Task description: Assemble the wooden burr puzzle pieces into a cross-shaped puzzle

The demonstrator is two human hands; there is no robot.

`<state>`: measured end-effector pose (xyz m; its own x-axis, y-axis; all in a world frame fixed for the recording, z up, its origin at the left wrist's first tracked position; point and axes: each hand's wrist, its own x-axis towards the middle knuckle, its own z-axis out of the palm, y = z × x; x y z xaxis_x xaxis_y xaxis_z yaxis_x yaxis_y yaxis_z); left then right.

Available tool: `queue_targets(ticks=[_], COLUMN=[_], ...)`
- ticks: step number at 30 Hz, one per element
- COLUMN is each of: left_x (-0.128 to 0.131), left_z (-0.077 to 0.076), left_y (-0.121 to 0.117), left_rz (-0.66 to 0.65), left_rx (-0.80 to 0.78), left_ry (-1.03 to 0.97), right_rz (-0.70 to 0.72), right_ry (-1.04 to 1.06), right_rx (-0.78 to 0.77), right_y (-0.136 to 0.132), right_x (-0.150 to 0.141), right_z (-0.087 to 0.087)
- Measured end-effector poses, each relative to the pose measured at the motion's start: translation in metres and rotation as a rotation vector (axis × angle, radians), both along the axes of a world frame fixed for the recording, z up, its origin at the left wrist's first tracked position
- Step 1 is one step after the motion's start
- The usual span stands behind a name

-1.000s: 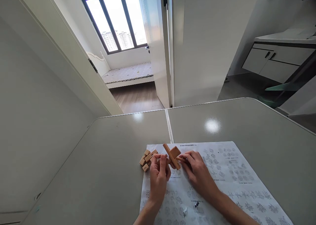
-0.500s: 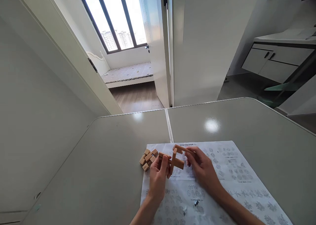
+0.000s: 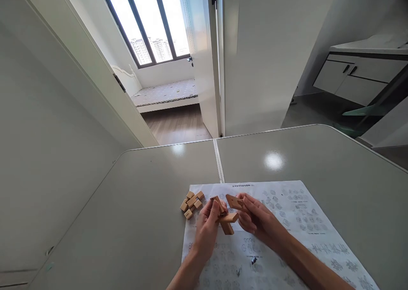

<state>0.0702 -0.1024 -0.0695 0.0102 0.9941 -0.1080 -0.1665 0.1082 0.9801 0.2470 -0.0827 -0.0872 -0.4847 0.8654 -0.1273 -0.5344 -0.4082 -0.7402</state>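
My left hand [image 3: 207, 223] is closed around a partly joined wooden burr puzzle [image 3: 228, 222], whose bars cross one another above the paper. Part of it is hidden behind my thumb and fingers. Between the thumb and fingers of my right hand [image 3: 255, 213] is a flat wooden puzzle piece [image 3: 235, 201], with a notch visible along it. This piece is held just right of and above the joined bars, apart from them. Left of my left hand lies a small pile of wooden puzzle pieces [image 3: 192, 202], at the paper's upper left edge.
A large printed sheet [image 3: 306, 222] with rows of puzzle diagrams lies under my hands on the glossy table [image 3: 153, 222]. Small dark bits [image 3: 254, 260] sit on the sheet near its front. Beyond the table are an open door [image 3: 204, 60] and a bed [image 3: 168, 92].
The joined bars have been turned in my left hand, now pointing lower right. My right hand has tilted its piece and brought its broad face into view. The pile is unchanged.
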Motion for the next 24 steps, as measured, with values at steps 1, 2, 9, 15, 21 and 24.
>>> queue_targets(ticks=[1, 2, 9, 15, 21, 24], left_x=[-0.0006, -0.0014, -0.0045, -0.0032, -0.0033, -0.0030], left_z=[-0.0008, -0.0016, -0.0020, -0.0039, -0.0056, -0.0043], left_y=[-0.0001, -0.0001, 0.0018, 0.0022, 0.0029, 0.0028], left_rz=[-0.005, -0.019, -0.085, -0.070, -0.069, -0.062], left_rx=[-0.010, -0.017, -0.058, -0.077, -0.085, -0.088], left_ry=[-0.016, -0.031, -0.135, -0.191, -0.212, -0.220], right_rz=[0.020, 0.038, 0.081, 0.081, 0.085, 0.082], right_ry=[0.005, 0.004, 0.010, -0.003, -0.048, -0.076], right_rx=[0.005, 0.010, 0.033, 0.082, 0.137, 0.141], right_y=[-0.0009, -0.0016, -0.0020, -0.0037, -0.0020, -0.0013], right_x=[-0.0001, -0.0001, -0.0009, -0.0016, -0.0020, -0.0024], right_z=[0.0000, 0.0001, -0.0007, -0.0035, -0.0059, -0.0065])
